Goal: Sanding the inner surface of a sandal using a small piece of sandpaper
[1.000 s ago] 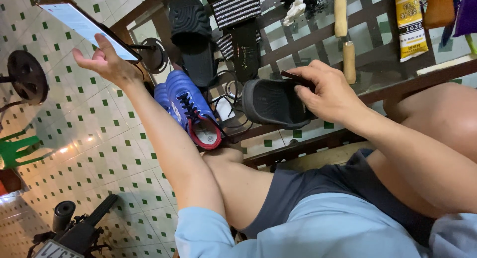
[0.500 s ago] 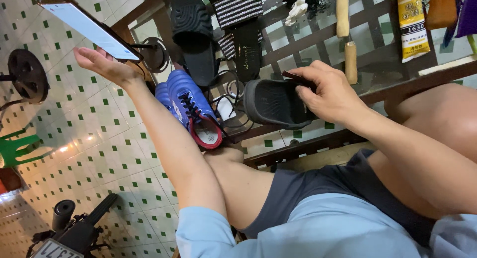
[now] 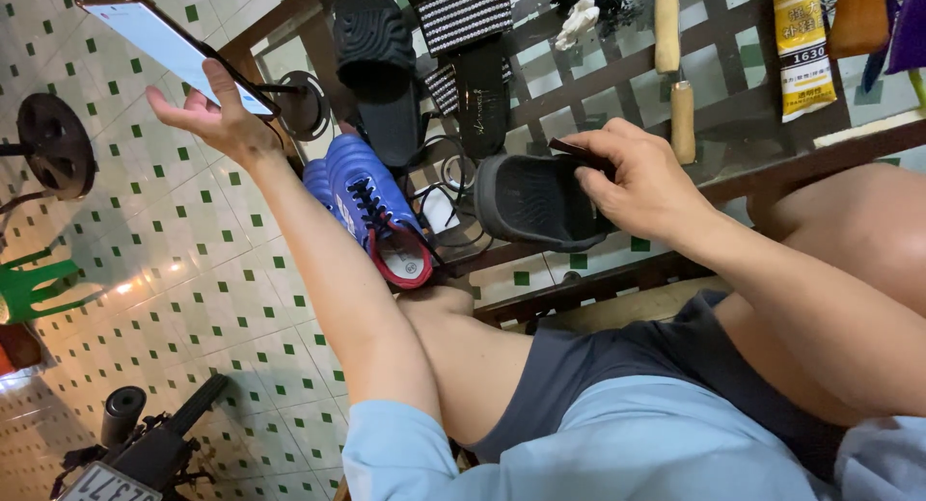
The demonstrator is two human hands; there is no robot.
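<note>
From where I watch, the biggest thing is the glass-topped table (image 3: 772,163) with its dark wooden lattice, set just past my knees so the work sits within arm's reach. Beyond it the white floor with small green tiles (image 3: 174,270) runs off to the left.

On the table, footwear lies in a loose cluster: a pair of blue sports shoes (image 3: 362,197) with red lining at its near edge, a black slipper (image 3: 376,67) farther back, and a black sandal with a striped strap (image 3: 477,72) beside it. Two wooden handles (image 3: 675,72) and a yellow tube (image 3: 803,48) lie toward the right, near my working hand, as tools laid ready would be.

My right hand (image 3: 641,183) grips the dark grey slipper (image 3: 535,202), held tilted above the table's near edge with its ridged sole facing me. The fingers are curled and clamped over its right end, the thumb on top pressing a thin dark strip against the rim; I judge this steadies the sole for inspection.

My left hand (image 3: 217,120) is raised well apart over the floor, palm up, fingers spread loosely under a lit phone (image 3: 174,48), propping it at an angle where I can read the screen.
</note>
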